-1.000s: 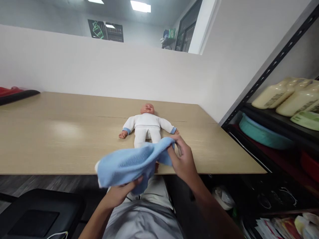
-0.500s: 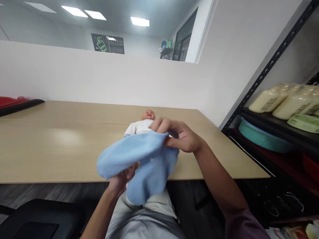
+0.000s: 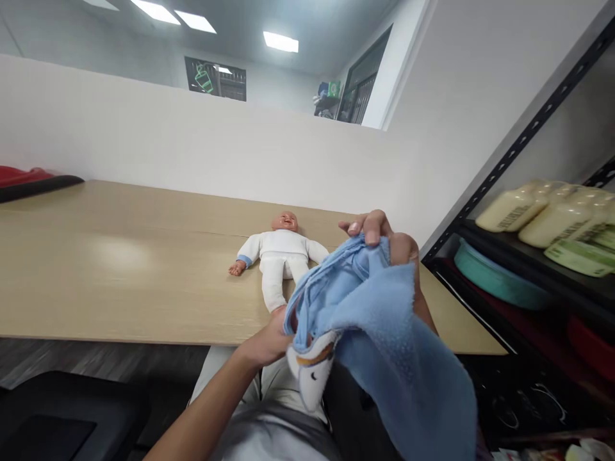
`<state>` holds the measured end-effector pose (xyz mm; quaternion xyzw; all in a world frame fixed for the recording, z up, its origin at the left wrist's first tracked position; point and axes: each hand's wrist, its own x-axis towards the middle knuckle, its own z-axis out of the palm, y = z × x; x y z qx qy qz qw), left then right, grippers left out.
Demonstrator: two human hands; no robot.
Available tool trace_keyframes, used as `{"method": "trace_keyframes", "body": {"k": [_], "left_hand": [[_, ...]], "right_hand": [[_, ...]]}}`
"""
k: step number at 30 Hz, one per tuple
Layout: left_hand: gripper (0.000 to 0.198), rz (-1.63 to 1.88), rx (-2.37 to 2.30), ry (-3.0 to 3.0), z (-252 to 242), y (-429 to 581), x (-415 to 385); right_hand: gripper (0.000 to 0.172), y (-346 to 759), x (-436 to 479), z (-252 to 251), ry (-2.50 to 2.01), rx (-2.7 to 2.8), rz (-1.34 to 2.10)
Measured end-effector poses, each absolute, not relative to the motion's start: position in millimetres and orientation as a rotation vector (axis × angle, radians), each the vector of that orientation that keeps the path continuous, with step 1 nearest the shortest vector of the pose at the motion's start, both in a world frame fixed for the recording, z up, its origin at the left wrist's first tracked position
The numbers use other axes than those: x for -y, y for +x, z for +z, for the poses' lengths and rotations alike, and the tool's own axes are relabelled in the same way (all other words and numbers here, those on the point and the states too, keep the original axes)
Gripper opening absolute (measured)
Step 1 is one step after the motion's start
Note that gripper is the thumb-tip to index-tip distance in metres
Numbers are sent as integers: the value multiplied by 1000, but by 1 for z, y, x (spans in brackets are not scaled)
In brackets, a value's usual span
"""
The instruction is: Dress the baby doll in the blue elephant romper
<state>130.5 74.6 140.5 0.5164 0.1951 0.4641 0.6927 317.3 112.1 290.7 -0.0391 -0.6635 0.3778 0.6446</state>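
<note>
Blue cloth (image 3: 384, 314) hangs over the table's (image 3: 144, 275) near edge, pinched in the right hand (image 3: 401, 246). The left hand's (image 3: 266, 339) fingers vanish inside, their grip impossible to tell; the doll's (image 3: 283, 245) far forearm is hidden.

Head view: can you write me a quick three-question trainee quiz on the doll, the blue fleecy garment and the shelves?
1. True or false: the doll lies face down on the table.
2. What colour is the basin on the shelf below the bottles? A) red B) teal C) white
3. Fill in: the ____ hand grips the blue fleecy garment near its top.

Key: 1. False, it lies face up. 2. B. 3. Right hand.
</note>
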Motion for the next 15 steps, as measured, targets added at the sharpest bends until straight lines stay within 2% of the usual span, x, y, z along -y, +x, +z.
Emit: {"method": "trace_keyframes", "body": {"k": [4, 9, 15], "left_hand": [[68, 1078, -547, 1187, 159, 113, -72], [41, 1083, -712, 1395, 190, 89, -80], [32, 1087, -954, 1724, 216, 86, -95]], "right_hand": [[58, 356, -122, 272, -211, 1612, 813], [3, 397, -126, 249, -498, 1891, 838], [25, 351, -92, 240, -650, 2215, 563]]}}
